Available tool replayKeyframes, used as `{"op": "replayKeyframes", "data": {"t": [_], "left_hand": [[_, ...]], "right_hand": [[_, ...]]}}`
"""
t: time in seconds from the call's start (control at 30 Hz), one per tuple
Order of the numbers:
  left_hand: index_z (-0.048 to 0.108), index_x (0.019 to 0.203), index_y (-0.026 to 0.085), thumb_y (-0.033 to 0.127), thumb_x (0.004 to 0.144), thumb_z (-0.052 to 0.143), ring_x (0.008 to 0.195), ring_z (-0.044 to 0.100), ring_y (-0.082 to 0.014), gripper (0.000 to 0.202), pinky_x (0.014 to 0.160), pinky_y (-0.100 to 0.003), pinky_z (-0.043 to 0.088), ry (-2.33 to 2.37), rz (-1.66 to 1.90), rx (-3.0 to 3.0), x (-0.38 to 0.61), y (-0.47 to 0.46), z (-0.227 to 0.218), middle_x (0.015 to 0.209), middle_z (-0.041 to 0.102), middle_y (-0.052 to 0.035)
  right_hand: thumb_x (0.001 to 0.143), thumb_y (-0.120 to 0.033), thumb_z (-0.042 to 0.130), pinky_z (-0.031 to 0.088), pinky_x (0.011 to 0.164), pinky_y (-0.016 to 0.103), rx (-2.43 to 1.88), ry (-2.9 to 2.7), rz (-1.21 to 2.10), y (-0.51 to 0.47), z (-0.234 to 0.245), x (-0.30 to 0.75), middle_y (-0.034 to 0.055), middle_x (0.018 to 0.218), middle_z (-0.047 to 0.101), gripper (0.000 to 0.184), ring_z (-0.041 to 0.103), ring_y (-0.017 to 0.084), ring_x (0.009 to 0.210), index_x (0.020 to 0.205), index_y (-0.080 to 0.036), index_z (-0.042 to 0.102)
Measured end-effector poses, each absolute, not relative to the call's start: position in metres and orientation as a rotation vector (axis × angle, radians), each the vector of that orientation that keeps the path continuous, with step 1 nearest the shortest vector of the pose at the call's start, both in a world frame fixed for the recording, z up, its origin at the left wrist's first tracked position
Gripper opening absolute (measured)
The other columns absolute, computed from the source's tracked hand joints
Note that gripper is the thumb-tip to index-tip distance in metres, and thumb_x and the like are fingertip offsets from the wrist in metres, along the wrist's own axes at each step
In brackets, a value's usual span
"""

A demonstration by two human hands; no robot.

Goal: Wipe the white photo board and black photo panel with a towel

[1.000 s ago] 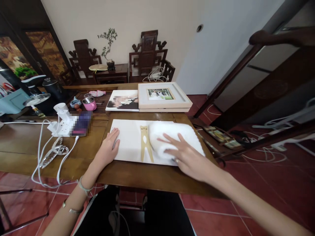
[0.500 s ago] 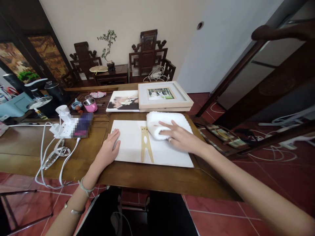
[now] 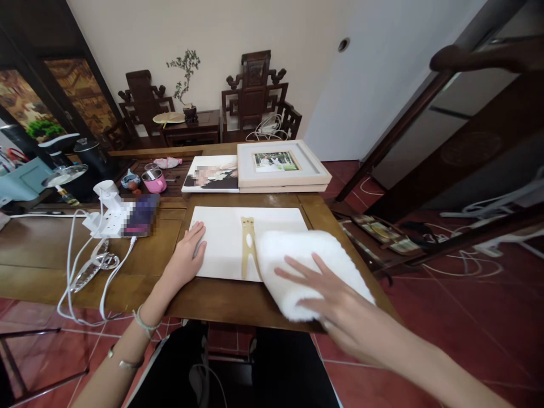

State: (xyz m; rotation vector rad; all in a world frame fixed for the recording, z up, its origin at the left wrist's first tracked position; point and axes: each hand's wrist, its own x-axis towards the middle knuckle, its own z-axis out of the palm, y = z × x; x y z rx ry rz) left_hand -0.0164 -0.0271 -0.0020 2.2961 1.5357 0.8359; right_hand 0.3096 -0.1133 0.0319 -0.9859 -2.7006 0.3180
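Note:
A white flat board (image 3: 225, 238) with a tan clothes-peg-shaped stand (image 3: 247, 249) lies on the wooden table (image 3: 51, 255). My left hand (image 3: 186, 259) rests flat and open on the board's left edge, fingers stretched out. My right hand (image 3: 335, 300) lies flat with spread fingers on a folded white fluffy cloth (image 3: 297, 260), which covers the board's near right corner and reaches the table's front edge.
Behind the board lie a framed photo (image 3: 278, 164) on a stack and a photo print (image 3: 212, 174). To the left sit a white power strip (image 3: 108, 218) with cables, a pink cup (image 3: 154, 181) and a kettle (image 3: 85, 153). Carved chairs stand at the wall.
My right hand has slid the white cloth from the board's far right corner back toward me to the near right corner. The left hand has stayed in place.

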Motion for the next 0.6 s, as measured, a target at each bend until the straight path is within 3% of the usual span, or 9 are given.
{"op": "replayKeyframes", "data": {"t": [0.23,0.37,0.6], "left_hand": [[0.052,0.132,0.014,0.028,0.091,0.039,0.138,0.037,-0.0259,0.045,0.114,-0.051,0.026,1.537,0.848,2.303,-0.016,-0.028,-0.004,0.142,0.048,-0.0153],[0.051,0.132,0.013,0.027,0.091,0.039,0.138,0.036,-0.0265,0.045,0.114,-0.051,0.027,1.524,0.841,2.290,-0.016,-0.029,-0.001,0.143,0.047,-0.0163],[0.051,0.132,0.011,0.029,0.092,0.038,0.138,0.037,-0.0264,0.046,0.114,-0.049,0.027,1.535,0.825,2.294,-0.016,-0.029,0.000,0.143,0.047,-0.0177]], "right_hand": [[0.061,0.000,0.043,0.018,0.113,0.062,-0.889,-2.768,0.265,-0.127,0.033,0.318,0.0000,0.147,0.041,0.044,0.025,0.026,0.140,0.085,-0.026,0.070],[0.064,0.000,0.038,0.016,0.112,0.066,-1.008,-2.727,0.225,-0.070,0.029,0.314,0.0064,0.148,0.041,0.050,0.020,0.027,0.142,0.099,-0.020,0.068],[0.077,-0.003,0.037,0.022,0.106,0.069,-1.280,-2.606,0.151,0.029,0.025,0.288,0.0205,0.138,0.050,0.051,0.024,0.033,0.140,0.123,-0.010,0.058]]}}
